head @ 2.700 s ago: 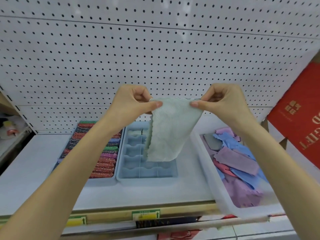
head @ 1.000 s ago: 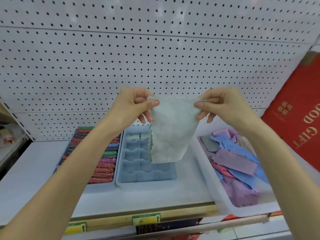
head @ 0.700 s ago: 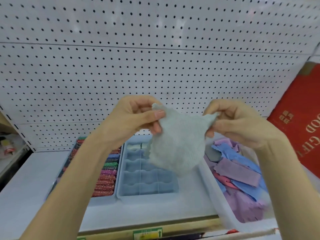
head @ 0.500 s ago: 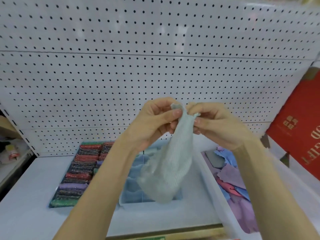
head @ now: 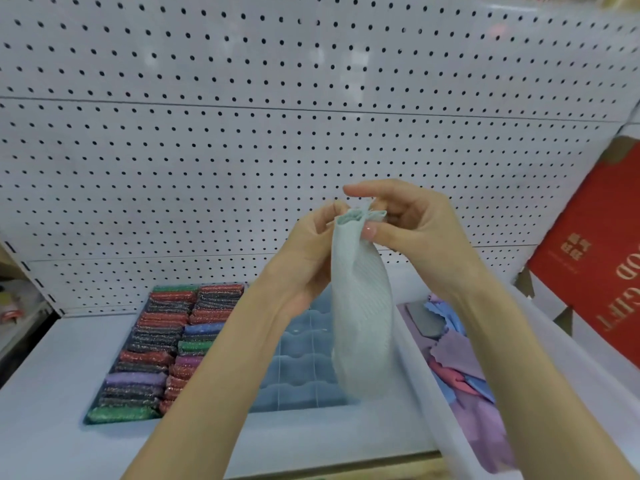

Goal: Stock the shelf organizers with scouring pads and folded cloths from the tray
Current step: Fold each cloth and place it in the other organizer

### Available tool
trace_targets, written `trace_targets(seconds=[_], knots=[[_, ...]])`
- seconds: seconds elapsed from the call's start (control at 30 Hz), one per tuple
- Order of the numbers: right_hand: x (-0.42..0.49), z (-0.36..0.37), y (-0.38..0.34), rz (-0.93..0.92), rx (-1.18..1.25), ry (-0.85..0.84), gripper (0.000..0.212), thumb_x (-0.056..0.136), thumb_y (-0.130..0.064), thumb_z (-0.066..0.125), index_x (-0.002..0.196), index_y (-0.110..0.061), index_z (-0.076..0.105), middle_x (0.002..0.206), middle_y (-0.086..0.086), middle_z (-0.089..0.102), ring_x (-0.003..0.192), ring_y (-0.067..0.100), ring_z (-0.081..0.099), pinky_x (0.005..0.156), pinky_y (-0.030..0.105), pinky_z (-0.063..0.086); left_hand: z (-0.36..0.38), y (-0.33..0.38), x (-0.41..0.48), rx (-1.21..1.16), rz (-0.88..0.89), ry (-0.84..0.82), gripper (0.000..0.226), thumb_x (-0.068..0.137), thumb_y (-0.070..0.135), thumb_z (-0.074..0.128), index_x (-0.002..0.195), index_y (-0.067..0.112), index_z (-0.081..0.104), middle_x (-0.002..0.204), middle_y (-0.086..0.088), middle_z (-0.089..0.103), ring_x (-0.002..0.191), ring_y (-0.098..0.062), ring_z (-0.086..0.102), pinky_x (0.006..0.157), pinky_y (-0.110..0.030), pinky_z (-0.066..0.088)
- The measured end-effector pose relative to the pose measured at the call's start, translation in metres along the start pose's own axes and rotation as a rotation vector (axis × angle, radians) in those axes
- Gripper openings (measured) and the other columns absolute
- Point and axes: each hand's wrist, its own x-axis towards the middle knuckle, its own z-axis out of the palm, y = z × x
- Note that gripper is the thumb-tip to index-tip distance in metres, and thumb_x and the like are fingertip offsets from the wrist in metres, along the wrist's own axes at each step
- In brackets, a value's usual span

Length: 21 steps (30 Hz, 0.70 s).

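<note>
I hold a pale green cloth [head: 360,313] in the air, doubled over so it hangs as a narrow strip. My left hand [head: 304,258] and my right hand [head: 412,226] pinch its top corners together, fingertips almost touching. Below it on the shelf sits a light blue organizer [head: 298,372] with wavy dividers, its visible cells empty. To its left, an organizer holds two rows of glittery scouring pads [head: 162,348]. At the right, a white tray [head: 420,382] holds loose purple, blue and pink cloths [head: 453,355].
A white pegboard [head: 242,150] forms the back wall. A red gift box [head: 595,258] leans at the far right. The white shelf surface [head: 52,393] extends left of the pads. The shelf's wooden front edge runs along the bottom.
My hands came together, bringing the cloth's two top corners to meet and folding the spread cloth in half. The view shifted right and nearer the shelf.
</note>
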Motion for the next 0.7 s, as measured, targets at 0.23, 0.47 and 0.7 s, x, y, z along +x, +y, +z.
trace_targets(seconds=[0.23,0.47,0.7], knots=[[-0.001,0.006,0.001,0.032,0.001,0.097,0.014,0.065,-0.013,0.08,0.074,-0.019,0.072,0.072,0.012,0.063,0.063,0.022,0.053,0.048,0.024,0.046,0.0,-0.01,-0.007,0.001,-0.068,0.022,0.02,0.087,0.015,0.058,0.075,0.018,0.073,0.071,-0.004,0.068,0.062,-0.015,0.064,0.065,-0.033,0.054],[0.001,-0.002,0.001,0.039,-0.089,0.235,0.015,0.074,-0.006,0.076,0.07,-0.016,0.065,0.075,0.0,0.061,0.061,0.02,0.048,0.052,0.029,0.04,-0.003,-0.022,-0.018,-0.02,-0.049,-0.109,0.065,0.076,0.075,0.044,0.115,0.027,0.064,0.107,-0.011,0.072,0.103,-0.03,0.067,0.092,-0.044,0.052],[0.006,0.0,-0.011,0.014,0.072,0.148,0.011,0.072,-0.018,0.076,0.069,-0.02,0.066,0.058,-0.005,0.056,0.049,0.009,0.043,0.043,0.018,0.032,0.002,-0.038,-0.036,0.094,0.032,-0.211,0.025,0.07,0.0,0.072,0.084,0.021,0.072,0.078,-0.008,0.072,0.08,-0.026,0.07,0.082,-0.038,0.056]])
